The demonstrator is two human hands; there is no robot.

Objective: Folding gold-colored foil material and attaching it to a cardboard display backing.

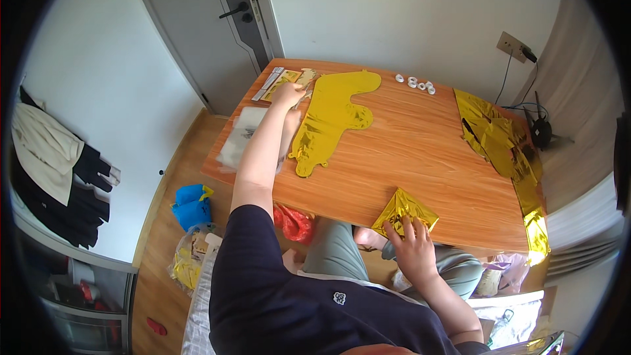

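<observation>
My right hand (pixel 414 253) lies with spread fingers on a folded square of shiny gold foil (pixel 402 205) at the table's near edge. Stretched toward the far left corner, my left hand (pixel 287 96) has its fingers drawn together by a few small beige pieces (pixel 307 77). What they pinch, if anything, is too small to make out. A yellow printed card (pixel 275 82) lies beside this hand. Under my left forearm is a stack of clear plastic bags (pixel 242 133). A large flat gold foil balloon (pixel 328 115) is spread out just right of that arm.
Several small white rolls (pixel 413 82) sit near the back edge. More gold foil (pixel 490 128) drapes over the table's right side, near a black device with cables (pixel 541 128). On the floor at left are a blue inflated item (pixel 191 207) and a clear bag (pixel 188 260).
</observation>
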